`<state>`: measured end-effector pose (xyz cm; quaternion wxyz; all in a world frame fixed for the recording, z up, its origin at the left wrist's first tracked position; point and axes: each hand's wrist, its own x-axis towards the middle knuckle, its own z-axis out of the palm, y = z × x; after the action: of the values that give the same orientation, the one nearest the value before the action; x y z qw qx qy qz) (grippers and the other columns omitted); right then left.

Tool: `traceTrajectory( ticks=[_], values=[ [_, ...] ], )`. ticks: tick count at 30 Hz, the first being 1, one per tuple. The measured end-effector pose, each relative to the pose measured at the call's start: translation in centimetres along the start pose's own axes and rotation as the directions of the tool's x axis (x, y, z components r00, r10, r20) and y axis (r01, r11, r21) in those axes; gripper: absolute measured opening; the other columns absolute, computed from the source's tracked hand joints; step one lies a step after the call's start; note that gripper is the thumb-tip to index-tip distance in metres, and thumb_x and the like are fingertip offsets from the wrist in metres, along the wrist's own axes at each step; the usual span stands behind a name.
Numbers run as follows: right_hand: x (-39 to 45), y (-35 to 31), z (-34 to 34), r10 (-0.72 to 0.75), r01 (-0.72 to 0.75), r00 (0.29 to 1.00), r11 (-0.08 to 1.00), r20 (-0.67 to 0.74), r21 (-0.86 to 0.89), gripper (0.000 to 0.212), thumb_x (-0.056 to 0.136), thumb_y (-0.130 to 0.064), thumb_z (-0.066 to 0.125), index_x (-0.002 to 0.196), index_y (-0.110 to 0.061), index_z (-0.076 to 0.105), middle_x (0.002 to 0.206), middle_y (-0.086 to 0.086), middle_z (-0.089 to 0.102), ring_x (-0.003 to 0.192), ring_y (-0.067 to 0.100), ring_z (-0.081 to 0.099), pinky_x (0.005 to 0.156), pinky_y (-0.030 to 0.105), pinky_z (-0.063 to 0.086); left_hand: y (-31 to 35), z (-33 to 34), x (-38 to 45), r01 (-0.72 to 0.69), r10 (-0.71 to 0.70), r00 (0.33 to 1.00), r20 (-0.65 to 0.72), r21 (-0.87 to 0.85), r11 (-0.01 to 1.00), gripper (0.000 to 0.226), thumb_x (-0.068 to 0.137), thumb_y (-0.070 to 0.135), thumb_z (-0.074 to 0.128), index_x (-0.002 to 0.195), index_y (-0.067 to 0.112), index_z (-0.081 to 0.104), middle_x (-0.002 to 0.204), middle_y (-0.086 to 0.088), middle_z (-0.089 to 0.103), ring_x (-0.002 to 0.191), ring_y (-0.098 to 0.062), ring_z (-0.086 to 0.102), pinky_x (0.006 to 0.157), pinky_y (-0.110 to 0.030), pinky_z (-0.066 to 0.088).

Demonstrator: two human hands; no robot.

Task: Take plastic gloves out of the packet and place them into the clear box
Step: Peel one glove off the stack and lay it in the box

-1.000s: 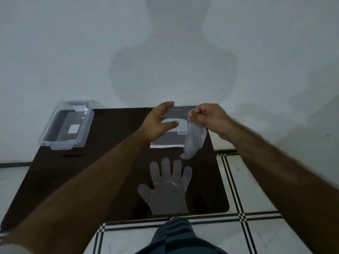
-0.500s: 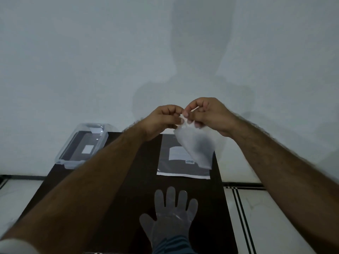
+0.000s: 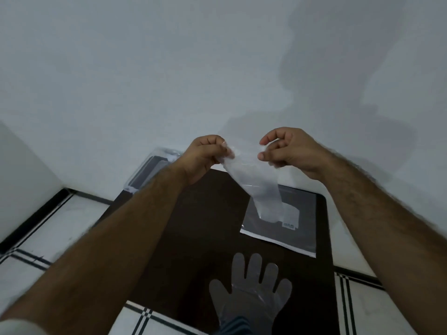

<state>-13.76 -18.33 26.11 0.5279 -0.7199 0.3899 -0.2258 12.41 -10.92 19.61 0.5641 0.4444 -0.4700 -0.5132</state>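
Note:
A folded translucent plastic glove [image 3: 257, 187] hangs in the air above the dark table [image 3: 200, 228]. My left hand [image 3: 205, 157] pinches its top left corner. My right hand [image 3: 287, 149] pinches the top right edge, and the two hands are pulled a little apart. The flat grey packet [image 3: 300, 223] lies on the table's far right part, below the hanging glove. A second glove [image 3: 251, 288] lies spread flat at the near edge, fingers pointing away from me. The clear box [image 3: 147, 172] stands at the table's far left corner, mostly hidden behind my left forearm.
The table stands against a white wall. White floor tiles with black lines [image 3: 60, 228] surround it on the left and right. A striped trouser leg [image 3: 234, 326] shows at the bottom edge under the flat glove.
My hands rose from the packet with the folded glove, the left hand joined the grip, and now they have drawn apart, spreading the glove. The view has swung left and tilted.

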Motion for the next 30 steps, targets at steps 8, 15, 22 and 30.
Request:
traceTrajectory(
  ticks=[8, 15, 22, 30],
  values=[
    [8.3, -1.6, 8.9, 0.031, -0.031, 1.000, 0.996, -0.001, 0.082, 0.030, 0.081, 0.001, 0.088, 0.107, -0.002, 0.074, 0.084, 0.011, 0.077, 0.075, 0.020, 0.073, 0.076, 0.035, 0.063, -0.2, -11.9, -0.4, 0.046, -0.050, 0.989, -0.141, -0.032, 0.998, 0.022, 0.084, -0.001, 0.076, 0.105, 0.005, 0.076, 0.091, -0.014, 0.073, 0.088, -0.026, 0.071, 0.085, -0.039, 0.052],
    [18.3, -1.9, 17.1, 0.141, -0.140, 0.990, 0.989, -0.011, 0.044, 0.022, 0.084, -0.003, 0.086, 0.104, -0.002, 0.078, 0.090, 0.011, 0.078, 0.079, 0.020, 0.072, 0.075, 0.032, 0.064, -0.6, -25.6, 1.8, 0.153, -0.137, 0.973, -0.185, 0.075, 0.985, 0.009, 0.084, 0.006, 0.079, 0.092, 0.009, 0.081, 0.091, -0.006, 0.079, 0.087, -0.024, 0.071, 0.090, -0.045, 0.050],
    [28.2, -1.0, 24.3, 0.212, -0.215, 0.970, 0.976, -0.117, -0.015, 0.010, 0.084, -0.002, 0.084, 0.092, -0.005, 0.079, 0.072, 0.001, 0.077, 0.066, 0.014, 0.070, 0.064, 0.027, 0.060, -1.3, -36.7, 6.8, 0.230, -0.178, 0.969, -0.174, 0.356, 0.906, 0.014, 0.092, 0.001, 0.076, 0.093, 0.014, 0.082, 0.101, -0.003, 0.083, 0.085, -0.012, 0.073, 0.074, -0.030, 0.051],
    [34.6, -3.1, 27.2, 0.049, -0.105, 0.942, 0.983, -0.331, -0.153, 0.016, 0.084, -0.007, 0.084, 0.080, -0.021, 0.080, 0.078, -0.005, 0.080, 0.072, 0.008, 0.072, 0.066, 0.022, 0.055, -0.4, -42.0, 12.7, 0.155, -0.051, 0.967, -0.250, 0.417, 0.896, 0.008, 0.092, 0.001, 0.080, 0.098, 0.004, 0.082, 0.097, -0.003, 0.082, 0.080, -0.005, 0.075, 0.073, -0.015, 0.055]
  ],
)
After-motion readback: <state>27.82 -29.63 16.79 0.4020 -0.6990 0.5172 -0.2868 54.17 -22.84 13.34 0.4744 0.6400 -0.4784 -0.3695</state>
